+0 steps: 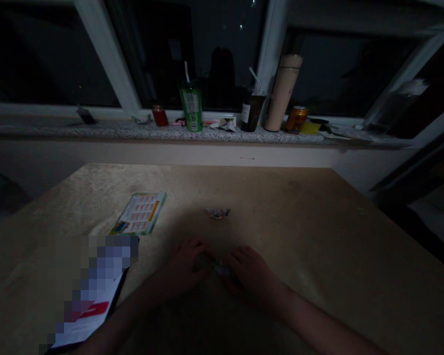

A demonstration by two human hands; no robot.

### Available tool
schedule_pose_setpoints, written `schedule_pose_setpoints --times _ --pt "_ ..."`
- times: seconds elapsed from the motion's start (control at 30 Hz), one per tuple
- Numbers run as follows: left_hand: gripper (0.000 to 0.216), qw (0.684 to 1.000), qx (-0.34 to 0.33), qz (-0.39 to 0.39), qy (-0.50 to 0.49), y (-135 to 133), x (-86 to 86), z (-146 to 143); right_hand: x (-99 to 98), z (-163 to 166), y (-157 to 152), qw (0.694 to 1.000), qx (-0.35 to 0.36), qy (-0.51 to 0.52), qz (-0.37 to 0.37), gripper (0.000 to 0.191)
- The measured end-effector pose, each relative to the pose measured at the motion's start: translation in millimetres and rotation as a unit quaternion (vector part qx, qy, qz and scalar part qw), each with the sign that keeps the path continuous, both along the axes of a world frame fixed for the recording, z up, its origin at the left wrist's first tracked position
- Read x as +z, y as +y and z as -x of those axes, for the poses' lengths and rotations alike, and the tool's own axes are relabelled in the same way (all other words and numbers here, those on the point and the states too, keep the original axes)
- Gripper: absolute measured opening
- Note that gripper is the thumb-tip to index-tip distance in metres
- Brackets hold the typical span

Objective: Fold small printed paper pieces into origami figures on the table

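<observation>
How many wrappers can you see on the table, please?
2: one wrapper is partly covered between the left hand and right hand; another wrapper lies beyond them. The hands may hide more.

Both hands come together over the table [288,212], in dim light. A small crinkled wrapper [222,267] shows between the left hand [192,264] and the right hand [249,271], at the right hand's fingers; the grip is too dark to make out. Beyond them lies a second wrapper [217,213]. To the left are a card [142,214] with red print and a partly pixelated screen [92,320], near the left forearm. Along the windowsill [214,135] stand a red jar [160,116], a green cup [191,108], a dark cup [252,113], a tall pink bottle [283,93] and a gold can [296,120].
</observation>
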State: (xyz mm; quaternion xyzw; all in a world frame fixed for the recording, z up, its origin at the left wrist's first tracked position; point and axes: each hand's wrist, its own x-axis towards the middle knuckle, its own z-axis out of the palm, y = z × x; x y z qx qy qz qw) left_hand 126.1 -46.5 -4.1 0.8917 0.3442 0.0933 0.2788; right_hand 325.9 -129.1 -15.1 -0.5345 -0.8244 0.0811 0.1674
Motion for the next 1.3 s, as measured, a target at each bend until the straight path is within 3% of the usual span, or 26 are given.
schedule_pose_setpoints --times 0.13,0.37,0.57,0.83,1.1,1.3 --pt "0.04 0.999 -0.027 0.014 -0.017 5.5 -2.8 5.9 2.7 0.3 0.5 0.999 0.023 -0.023 -0.019 0.032" --pt "0.035 0.998 -0.051 0.023 -0.02 8.0 1.8 6.8 -4.6 3.2 3.9 0.994 0.039 -0.082 -0.064 0.019" --pt "0.02 0.999 -0.045 -0.008 0.007 6.4 5.8 4.3 -4.3 1.7 5.0 0.993 0.046 -0.081 -0.067 0.018" --pt "0.013 0.989 -0.116 -0.092 0.01 13.5 12.4 4.6 -6.1 -1.0 6.1 0.997 0.054 -0.036 -0.047 0.017" --pt "0.007 0.987 -0.15 -0.06 0.007 13.3 12.4 2.6 -6.9 -5.2 6.4 0.996 0.08 -0.015 -0.035 0.022" --pt "0.009 0.99 -0.133 -0.046 0.005 15.1 8.0 3.7 -7.7 -8.4 5.9 0.99 0.104 -0.02 -0.09 0.017"
